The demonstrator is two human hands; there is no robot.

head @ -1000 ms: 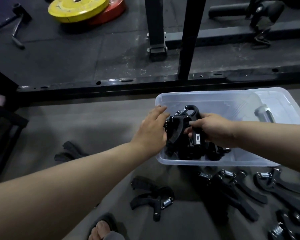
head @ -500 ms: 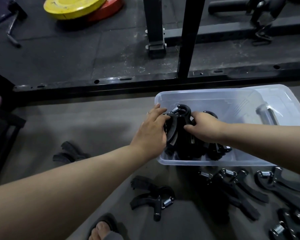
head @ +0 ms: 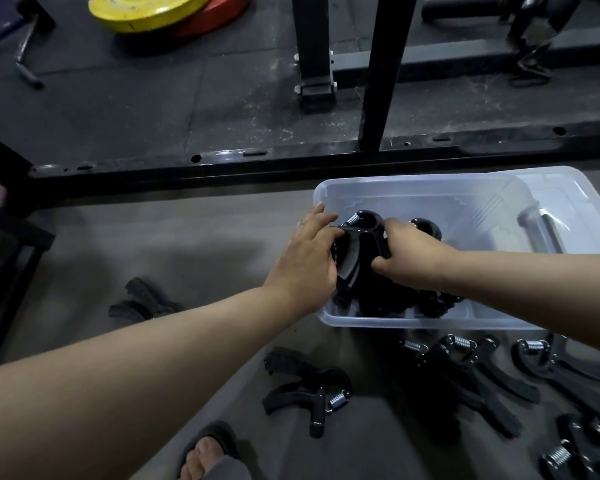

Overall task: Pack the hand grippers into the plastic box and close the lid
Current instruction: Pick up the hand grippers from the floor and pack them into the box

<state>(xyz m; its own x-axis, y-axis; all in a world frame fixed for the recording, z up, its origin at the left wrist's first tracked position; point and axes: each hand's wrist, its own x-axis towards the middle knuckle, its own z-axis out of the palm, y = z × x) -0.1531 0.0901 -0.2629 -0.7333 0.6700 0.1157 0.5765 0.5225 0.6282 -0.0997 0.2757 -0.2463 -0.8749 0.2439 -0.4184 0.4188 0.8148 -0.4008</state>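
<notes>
A clear plastic box [head: 413, 188] sits on the floor with black hand grippers bunched in its left end. My left hand [head: 305, 261] grips one side of an upright hand gripper [head: 361, 233] there, and my right hand [head: 409, 258] grips its other handle from the right. Its spring end points up above the box rim. The clear lid [head: 575, 216] lies behind and under the box's right end. Several more hand grippers lie on the floor in front: one [head: 309, 389] near my foot, others [head: 471, 372] to the right.
A black steel rack frame [head: 257, 157] runs across just behind the box, with uprights [head: 381, 71] rising from it. Yellow and red weight plates [head: 153, 8] lie far left. One stray gripper [head: 142, 299] lies left of the box. My sandalled foot [head: 205, 452] is at the bottom edge.
Both hands have lowered the held gripper deeper into the box's left end, and my right hand slid down its handle.
</notes>
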